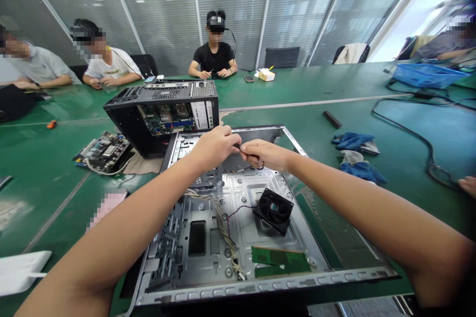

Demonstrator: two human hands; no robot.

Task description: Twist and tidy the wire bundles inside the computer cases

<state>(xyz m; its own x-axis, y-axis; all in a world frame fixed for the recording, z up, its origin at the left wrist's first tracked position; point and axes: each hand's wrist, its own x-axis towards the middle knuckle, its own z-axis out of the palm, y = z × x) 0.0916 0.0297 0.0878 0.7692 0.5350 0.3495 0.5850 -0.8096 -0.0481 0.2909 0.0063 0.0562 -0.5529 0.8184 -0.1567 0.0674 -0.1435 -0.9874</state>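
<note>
Both my hands meet over the far side of an open metal computer case [230,198] lying flat. The fingers of my left hand [219,147] pinch a small dark piece [237,146]; its exact kind is too small to make out. My right hand [266,154] is closed right beside it, fingertips together, with a thin dark wire looping under them. Inside the case rest a black cooling fan [273,210] with a thin wire, green memory modules [278,260] and a twisted bundle of beige cables [221,223].
A second computer case [163,114] stands behind, with a motherboard [106,151] to its left. Blue gloves [355,143], a dark bar [331,119], a black cable [420,138] and a blue basket [427,75] lie right. Several people sit around the green table [297,91].
</note>
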